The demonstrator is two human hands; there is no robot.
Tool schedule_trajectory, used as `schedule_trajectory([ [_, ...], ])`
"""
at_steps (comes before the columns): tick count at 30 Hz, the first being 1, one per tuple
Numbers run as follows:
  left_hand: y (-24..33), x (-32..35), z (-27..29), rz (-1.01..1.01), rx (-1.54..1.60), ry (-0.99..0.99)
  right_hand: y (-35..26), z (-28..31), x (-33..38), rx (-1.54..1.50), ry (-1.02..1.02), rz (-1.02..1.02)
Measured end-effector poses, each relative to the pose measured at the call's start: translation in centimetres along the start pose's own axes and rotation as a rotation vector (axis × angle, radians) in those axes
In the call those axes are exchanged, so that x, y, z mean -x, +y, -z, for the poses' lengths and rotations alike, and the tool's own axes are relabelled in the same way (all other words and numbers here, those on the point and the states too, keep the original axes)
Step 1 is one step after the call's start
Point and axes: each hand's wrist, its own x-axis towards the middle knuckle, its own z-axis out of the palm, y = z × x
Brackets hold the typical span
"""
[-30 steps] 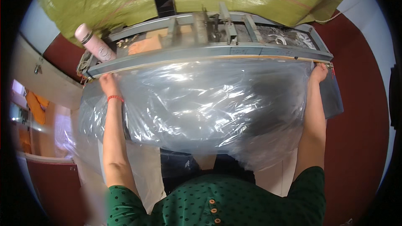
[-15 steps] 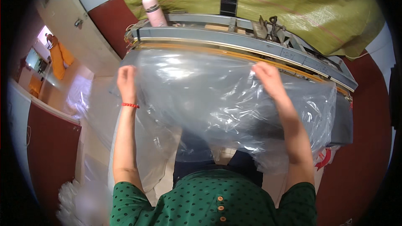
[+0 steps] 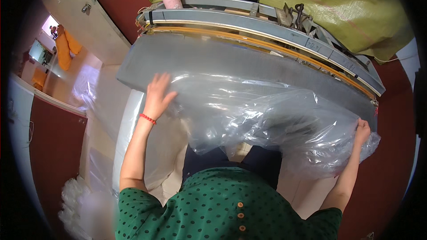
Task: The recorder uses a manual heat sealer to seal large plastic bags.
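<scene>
My right hand (image 3: 363, 131) pinches the clear, crinkled plastic sheet (image 3: 249, 106) at right. My left hand (image 3: 158, 95), thumb spread from its fingers, is near the sheet's left end.

This looks like a small workshop. Just beyond the grip of the right hand (image 3: 363, 132) on clear plastic film (image 3: 240, 106), a long metal frame (image 3: 195, 16) runs along the far edge of a grey work surface (image 3: 178, 53). A yellow-green tarp (image 3: 342, 11) spreads farther past it; far left of the grip are bunched film (image 3: 73, 200) and a plain door (image 3: 95, 26) (a rather homely touch).
</scene>
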Motion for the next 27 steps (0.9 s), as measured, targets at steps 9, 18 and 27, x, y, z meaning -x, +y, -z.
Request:
schedule_trajectory([
  [9,0.9,-7.1,-3.8,-0.383,-0.129,-0.046,-0.1,0.3,-0.2,-0.066,-0.049,-0.013],
  [18,7.2,-6.3,-3.6,-0.644,0.092,-0.209,0.2,0.6,-0.1,-0.043,-0.092,-0.042],
  [27,4.2,0.9,-1.5,0.044,0.430,0.004,2.4,0.4,-0.3,0.019,-0.097,-0.068],
])
